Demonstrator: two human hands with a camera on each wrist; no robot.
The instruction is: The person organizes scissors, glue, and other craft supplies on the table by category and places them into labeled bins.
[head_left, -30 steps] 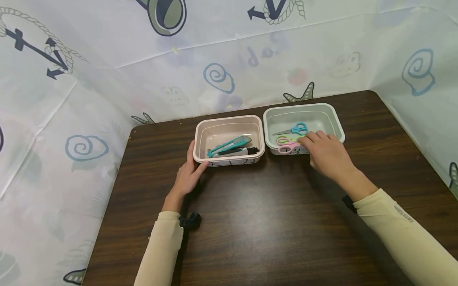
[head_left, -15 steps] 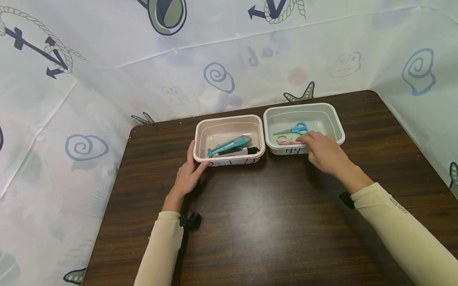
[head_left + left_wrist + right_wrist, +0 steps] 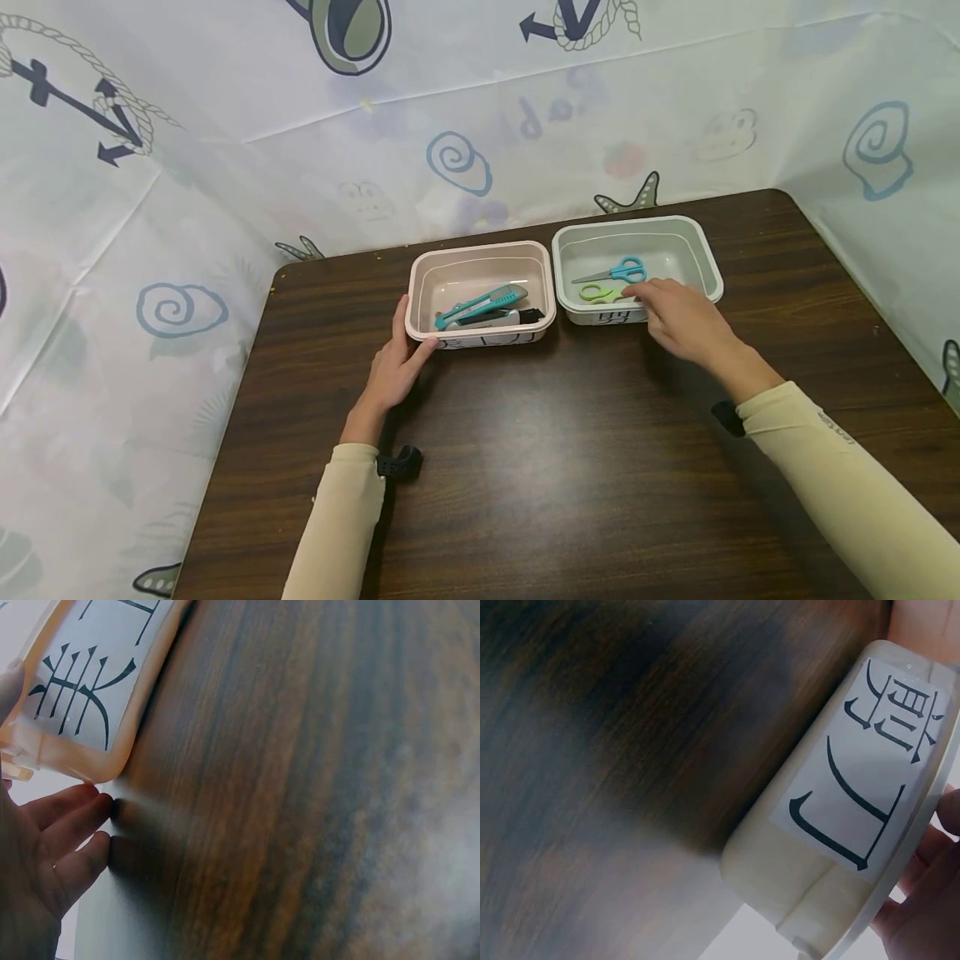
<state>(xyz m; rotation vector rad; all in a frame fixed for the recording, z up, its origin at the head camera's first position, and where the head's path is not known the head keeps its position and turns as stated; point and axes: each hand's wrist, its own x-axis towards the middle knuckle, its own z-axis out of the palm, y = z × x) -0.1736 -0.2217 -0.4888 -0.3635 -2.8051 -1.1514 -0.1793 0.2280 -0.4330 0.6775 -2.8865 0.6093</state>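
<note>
My left hand [image 3: 392, 368] rests at the near left corner of a pinkish plastic box [image 3: 480, 271], thumb at its front rim and fingers along its side. Inside lie a teal utility knife [image 3: 487, 304] and a marker with a black cap [image 3: 530, 316]. My right hand [image 3: 686, 321] reaches over the front rim of a grey-green box [image 3: 637, 237], with its fingertips hidden inside. Blue-handled scissors [image 3: 628, 269] and green-handled scissors [image 3: 617, 295] lie in that box, the green pair right at my fingers. I cannot tell whether my right fingers still hold the pink scissors, which are hidden.
Both boxes stand side by side near the back of the dark wooden table [image 3: 525, 467]. White labels with black characters [image 3: 862, 765] are on their fronts. A patterned white cloth [image 3: 300, 167] hangs behind and at the sides.
My right hand has lowered the pink scissors into the grey-green box; they have gone out of sight behind the front rim and hand. My left hand has stayed put.
</note>
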